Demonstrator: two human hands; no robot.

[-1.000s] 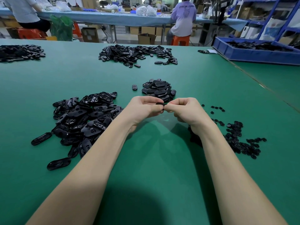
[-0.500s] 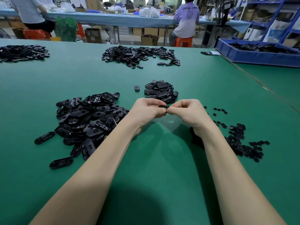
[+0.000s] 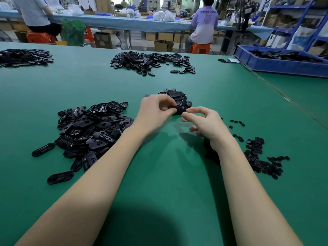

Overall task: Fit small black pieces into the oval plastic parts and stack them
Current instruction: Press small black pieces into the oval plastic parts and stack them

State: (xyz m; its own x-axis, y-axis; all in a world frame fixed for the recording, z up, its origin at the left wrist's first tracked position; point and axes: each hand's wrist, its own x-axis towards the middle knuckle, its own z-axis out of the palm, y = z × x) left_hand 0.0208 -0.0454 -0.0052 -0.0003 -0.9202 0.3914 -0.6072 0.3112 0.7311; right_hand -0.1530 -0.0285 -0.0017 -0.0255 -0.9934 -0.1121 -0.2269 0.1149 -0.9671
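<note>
My left hand (image 3: 156, 110) is shut on a black oval part (image 3: 179, 110) and holds it against the near side of the small heap of finished ovals (image 3: 175, 96). Just right of that part is my right hand (image 3: 205, 123), its thumb and forefinger curled but apart, and I see nothing between them. A big loose pile of oval plastic parts (image 3: 88, 130) lies left of my left forearm. The small black pieces (image 3: 257, 153) are scattered to the right of my right wrist, partly hidden by the arm.
The green table (image 3: 168, 174) carries two more heaps of black parts at the far side (image 3: 150, 61) (image 3: 23, 56). A blue bin (image 3: 284, 65) of parts stands at the far right. Two people sit at a blue bench behind.
Both hands have moved forward from the table's middle to the finished heap. The right hand's fingers have come off the oval part, which stays in the left hand.
</note>
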